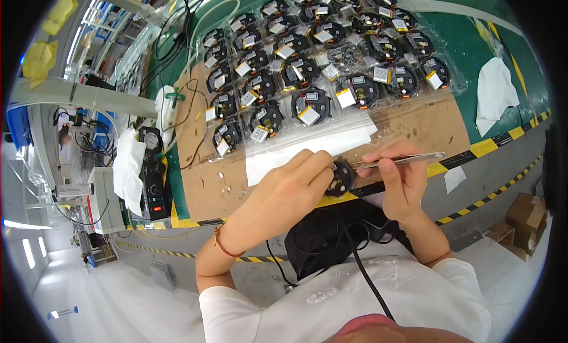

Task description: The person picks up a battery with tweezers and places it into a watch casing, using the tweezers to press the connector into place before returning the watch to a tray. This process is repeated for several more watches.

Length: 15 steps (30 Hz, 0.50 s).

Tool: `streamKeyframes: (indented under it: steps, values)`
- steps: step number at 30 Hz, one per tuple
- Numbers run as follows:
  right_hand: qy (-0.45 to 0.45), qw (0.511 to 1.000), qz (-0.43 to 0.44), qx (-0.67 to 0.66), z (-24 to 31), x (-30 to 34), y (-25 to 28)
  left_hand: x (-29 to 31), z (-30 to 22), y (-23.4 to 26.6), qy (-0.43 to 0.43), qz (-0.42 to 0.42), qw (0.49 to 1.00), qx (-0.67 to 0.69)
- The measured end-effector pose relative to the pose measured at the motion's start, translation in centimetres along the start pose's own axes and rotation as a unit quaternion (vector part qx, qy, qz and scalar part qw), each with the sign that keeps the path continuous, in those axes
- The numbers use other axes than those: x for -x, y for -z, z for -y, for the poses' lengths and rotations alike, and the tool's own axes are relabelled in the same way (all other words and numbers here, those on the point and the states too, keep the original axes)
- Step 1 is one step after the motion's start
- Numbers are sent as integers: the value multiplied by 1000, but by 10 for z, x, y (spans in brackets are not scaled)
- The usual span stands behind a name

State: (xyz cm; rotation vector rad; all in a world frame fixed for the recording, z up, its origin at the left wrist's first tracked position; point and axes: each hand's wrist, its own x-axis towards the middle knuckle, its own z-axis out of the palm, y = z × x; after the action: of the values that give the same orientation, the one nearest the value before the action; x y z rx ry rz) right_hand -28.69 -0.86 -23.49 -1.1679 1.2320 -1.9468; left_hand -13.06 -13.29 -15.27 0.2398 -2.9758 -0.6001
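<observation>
My left hand (296, 186) is closed on a round black electronic module (341, 178), held just over the table's front edge. Its fingers cover part of the module, so its far side is hidden. My right hand (399, 180) grips a pair of metal tweezers (414, 158) between thumb and fingers. The tweezers' points lead left toward the module; whether they touch it I cannot tell. Behind my hands, a clear plastic tray (378, 115) bears rows of similar round black modules (312, 106), many with a small silvery-white battery pouch attached.
White paper sheets (307, 149) lie on brown cardboard (207, 189) before the tray. To the left stands a black control box (155, 186) with a red light, beside a white cloth (129, 168) and loose cables. Another white cloth (496, 94) lies right. Yellow-black tape (494, 146) marks the table edge.
</observation>
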Motion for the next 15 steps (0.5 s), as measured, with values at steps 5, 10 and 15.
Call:
streamKeyframes:
  steps: [5,10,15]
  values:
    - [6,998,59,0,1,5,5,1,3,-3,-60,-9,997,-51]
    - [79,975,152,138,6,-11,1,-6,13,-16,-174,-62,982,-35]
    - [-1,978,141,153,7,-9,-2,-7,9,-14,-100,-54,992,-54]
